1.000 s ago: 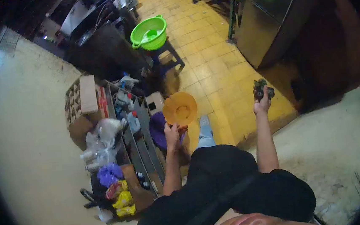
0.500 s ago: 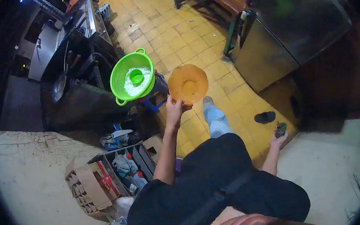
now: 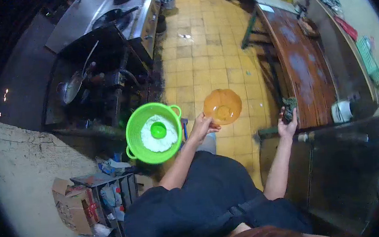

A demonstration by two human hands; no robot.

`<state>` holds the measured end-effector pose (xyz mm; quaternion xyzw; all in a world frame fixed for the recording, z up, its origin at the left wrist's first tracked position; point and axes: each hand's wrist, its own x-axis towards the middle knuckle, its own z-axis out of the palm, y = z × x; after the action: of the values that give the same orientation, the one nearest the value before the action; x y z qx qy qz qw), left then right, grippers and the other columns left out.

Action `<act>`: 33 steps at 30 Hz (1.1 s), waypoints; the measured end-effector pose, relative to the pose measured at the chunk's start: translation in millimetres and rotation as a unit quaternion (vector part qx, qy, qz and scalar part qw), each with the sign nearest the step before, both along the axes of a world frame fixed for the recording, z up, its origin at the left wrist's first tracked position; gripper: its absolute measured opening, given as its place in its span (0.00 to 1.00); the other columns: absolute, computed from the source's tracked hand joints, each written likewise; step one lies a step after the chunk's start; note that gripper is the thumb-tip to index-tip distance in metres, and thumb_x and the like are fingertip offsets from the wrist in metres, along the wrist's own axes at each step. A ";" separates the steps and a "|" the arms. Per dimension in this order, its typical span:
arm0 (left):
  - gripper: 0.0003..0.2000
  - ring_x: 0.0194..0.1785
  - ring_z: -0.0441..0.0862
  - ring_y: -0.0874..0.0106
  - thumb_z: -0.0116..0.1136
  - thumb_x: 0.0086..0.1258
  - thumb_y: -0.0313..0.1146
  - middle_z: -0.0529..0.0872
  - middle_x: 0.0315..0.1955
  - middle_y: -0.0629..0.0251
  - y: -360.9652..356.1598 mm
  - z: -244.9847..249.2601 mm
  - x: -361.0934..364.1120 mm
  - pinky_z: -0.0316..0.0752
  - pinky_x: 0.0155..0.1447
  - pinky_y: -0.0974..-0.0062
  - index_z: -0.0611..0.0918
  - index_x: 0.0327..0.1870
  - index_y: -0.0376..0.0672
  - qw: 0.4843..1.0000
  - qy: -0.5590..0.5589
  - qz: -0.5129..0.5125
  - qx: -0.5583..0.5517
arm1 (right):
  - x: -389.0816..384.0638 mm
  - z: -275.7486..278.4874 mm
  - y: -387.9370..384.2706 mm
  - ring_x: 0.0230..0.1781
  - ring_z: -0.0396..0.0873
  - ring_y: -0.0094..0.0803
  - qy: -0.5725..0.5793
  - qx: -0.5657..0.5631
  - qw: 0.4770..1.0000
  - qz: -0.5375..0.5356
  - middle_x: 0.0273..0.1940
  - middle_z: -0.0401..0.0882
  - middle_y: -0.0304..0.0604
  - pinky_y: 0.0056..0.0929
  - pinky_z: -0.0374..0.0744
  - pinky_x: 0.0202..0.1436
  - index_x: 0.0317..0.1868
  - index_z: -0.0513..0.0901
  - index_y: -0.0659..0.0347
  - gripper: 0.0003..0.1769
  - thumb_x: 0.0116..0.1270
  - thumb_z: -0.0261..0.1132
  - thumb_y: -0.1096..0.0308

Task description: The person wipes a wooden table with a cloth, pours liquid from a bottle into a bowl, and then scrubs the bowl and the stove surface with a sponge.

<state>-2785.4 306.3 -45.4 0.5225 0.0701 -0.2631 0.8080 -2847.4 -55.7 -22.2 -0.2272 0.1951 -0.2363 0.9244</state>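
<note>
My left hand pinches the near-left rim of an orange bowl with a scalloped edge, tilted so that its inside faces me. Nothing shows in the bowl. Just left of it stands a lime-green colander with two handles. White grains lie inside the colander, and a small green cup rests on them. Out to the right, my right hand has its fingers wrapped round a dark green, rough-looking clump; its exact kind cannot be made out.
On the left are a stove and a ladle. A brown wooden table runs along the right, with a dark metal cabinet nearer me. Cardboard boxes stand at lower left. Yellow tiles cover the floor between.
The view has swung right and up along the aisle, bringing more of the table in. My right hand has risen with the dark green clump; my left hand still holds the orange bowl.
</note>
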 end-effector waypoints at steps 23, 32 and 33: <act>0.09 0.34 0.86 0.64 0.49 0.70 0.31 0.82 0.31 0.55 -16.8 -12.2 699.6 0.84 0.39 0.66 0.71 0.47 0.38 0.946 -0.118 0.193 0.231 | 663.5 -141.3 -174.6 0.40 0.80 0.35 0.075 0.010 0.996 0.048 0.45 0.82 0.44 0.28 0.82 0.44 0.53 0.76 0.61 0.19 0.65 0.66 0.63; 0.10 0.32 0.84 0.66 0.51 0.70 0.37 0.84 0.31 0.57 55.8 -5.5 915.2 0.83 0.40 0.67 0.74 0.40 0.38 0.896 -0.029 0.442 -0.012 | 1077.4 -64.3 -87.3 0.39 0.80 0.35 0.012 -0.038 0.978 0.205 0.42 0.82 0.45 0.30 0.80 0.45 0.48 0.76 0.61 0.15 0.64 0.63 0.64; 0.11 0.34 0.84 0.66 0.50 0.70 0.37 0.84 0.33 0.57 70.4 -2.8 945.6 0.83 0.41 0.66 0.74 0.42 0.38 0.888 -0.019 0.460 0.008 | 1105.1 -64.9 -78.0 0.39 0.80 0.35 0.011 -0.040 0.977 0.211 0.42 0.82 0.45 0.30 0.80 0.45 0.48 0.76 0.61 0.15 0.64 0.63 0.64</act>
<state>-1839.8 376.7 -48.2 0.4428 0.2896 0.1483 0.8355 -1742.3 -133.7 -87.1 -0.3024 0.1435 -0.0408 0.9414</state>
